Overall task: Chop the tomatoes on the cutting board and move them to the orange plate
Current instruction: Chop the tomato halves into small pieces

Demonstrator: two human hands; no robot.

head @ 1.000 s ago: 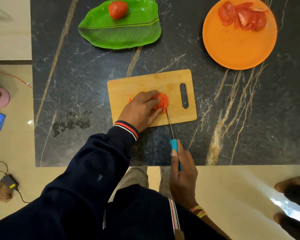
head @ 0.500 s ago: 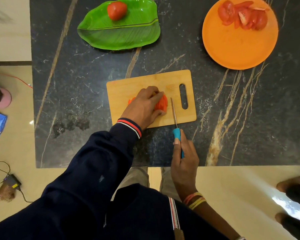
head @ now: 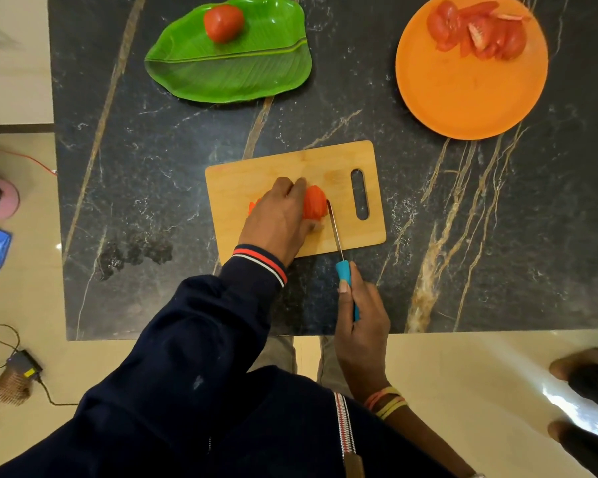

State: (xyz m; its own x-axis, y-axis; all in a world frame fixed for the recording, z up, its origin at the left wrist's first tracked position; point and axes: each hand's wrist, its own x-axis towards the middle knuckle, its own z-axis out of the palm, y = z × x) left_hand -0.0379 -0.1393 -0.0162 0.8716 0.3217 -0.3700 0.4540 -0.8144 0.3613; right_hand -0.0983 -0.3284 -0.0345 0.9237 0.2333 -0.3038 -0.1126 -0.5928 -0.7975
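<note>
A partly cut tomato [head: 315, 203] lies on the wooden cutting board [head: 342, 160] in the middle of the dark marble table. My left hand [head: 279, 219] grips it from the left, fingers curled over its top; cut pieces under the hand are mostly hidden. My right hand [head: 361, 322] holds the blue-handled knife [head: 342, 270], its blade lying just right of the tomato. The orange plate [head: 463, 98] at the far right carries several tomato pieces [head: 480, 32].
A green leaf-shaped plate [head: 228, 70] at the far left holds one whole tomato [head: 223, 22]. The table's near edge runs just below my right hand. Another person's feet [head: 584, 367] stand on the floor at the right; a cable and adapter [head: 23, 363] lie at the left.
The knife came out of the tomato, lifted forward and right, and now sits with its blade beside the tomato's right face. My left hand shifted its grip slightly leftward, baring more tomato.
</note>
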